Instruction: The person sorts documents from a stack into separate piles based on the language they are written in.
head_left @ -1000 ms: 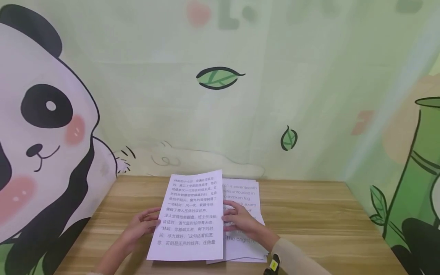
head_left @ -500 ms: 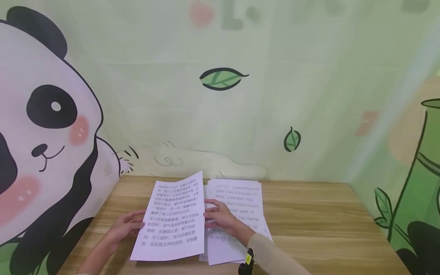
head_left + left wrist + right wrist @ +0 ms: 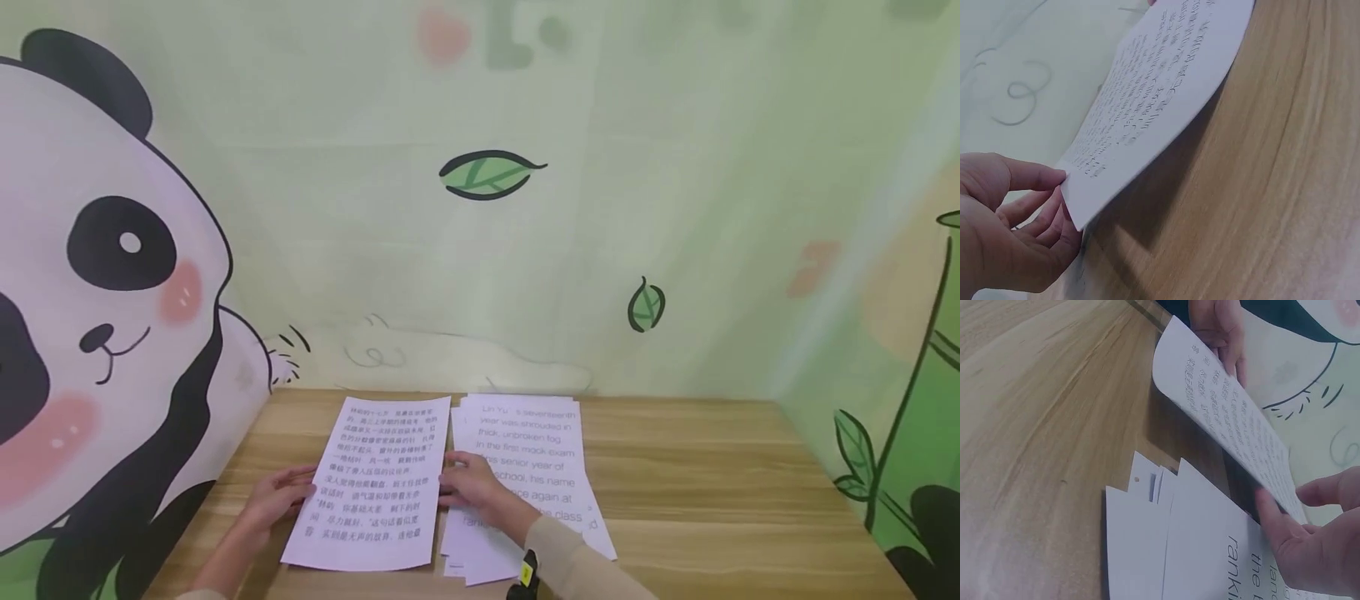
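1. Head view, lower centre: the left hand (image 3: pixel 273 498) pinches the left edge of a white sheet (image 3: pixel 371 483) printed with dense Chinese characters, and the right hand (image 3: pixel 468 483) holds that sheet's right edge, fingers curled onto it.
2. The sheet is thin and flexible, a plain rectangle, sitting low over the wooden table (image 3: pixel 697 492) just left of frame centre.
3. Left wrist view, lower left: thumb over, fingers (image 3: pixel 1047 219) under, nipping the sheet's (image 3: pixel 1160 100) corner; the paper bows upward and throws a shadow on the wood grain, which the head view does not show.
4. Right wrist view: the sheet (image 3: pixel 1229 419) arches clear of the table, the left hand (image 3: pixel 1219 328) at the upper edge, the right hand (image 3: pixel 1310 544) at lower right.
5. Under that right hand lies a fanned stack of papers (image 3: pixel 1166 550) with large English print and staggered corners.
6. Head view again: the stack (image 3: pixel 532 467) lies just right of the sheet, partly hidden by the beige sleeve (image 3: pixel 577 567).
7. Behind, a smooth pale green wall with a cartoon panda (image 3: pixel 97 275) on the left.
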Tool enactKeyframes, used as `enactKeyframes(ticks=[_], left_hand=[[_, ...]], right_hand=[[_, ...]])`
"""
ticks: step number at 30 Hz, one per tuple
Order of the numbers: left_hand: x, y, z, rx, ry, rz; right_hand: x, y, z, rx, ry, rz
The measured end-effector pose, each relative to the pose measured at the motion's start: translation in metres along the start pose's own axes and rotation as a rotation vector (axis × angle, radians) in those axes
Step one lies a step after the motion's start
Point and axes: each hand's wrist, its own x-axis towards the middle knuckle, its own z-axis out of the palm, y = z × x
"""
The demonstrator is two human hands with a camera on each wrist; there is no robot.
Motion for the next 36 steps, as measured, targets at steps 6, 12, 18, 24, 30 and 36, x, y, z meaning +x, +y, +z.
enactKeyframes(ticks=[6,12,18,24,30,36], left_hand=[[0.003,0.001,-0.002,0.055,0.068,-0.018],[0.006,-0.001,-0.003,0.069,0.121,-0.03],[0.003,0.001,-0.003,0.091,0.214,0.026],[-0.008,0.012,0.008,0.164,0.231,0.121],[-0.025,0.033,0.047,0.219,0.116,0.211],[-0.038,0.045,0.087,0.229,-0.001,0.242]], right_hand=[[0.005,-0.004,0.003,0.005,-0.077,0.006],[0.008,-0.007,0.004,-0.034,-0.152,-0.019],[0.002,-0.013,-0.004,-0.102,-0.15,-0.029],[-0.014,-0.023,-0.032,-0.161,-0.098,-0.038],[-0.041,-0.024,-0.077,-0.237,-0.036,-0.03],[-0.066,-0.01,-0.123,-0.211,0.03,-0.039]])
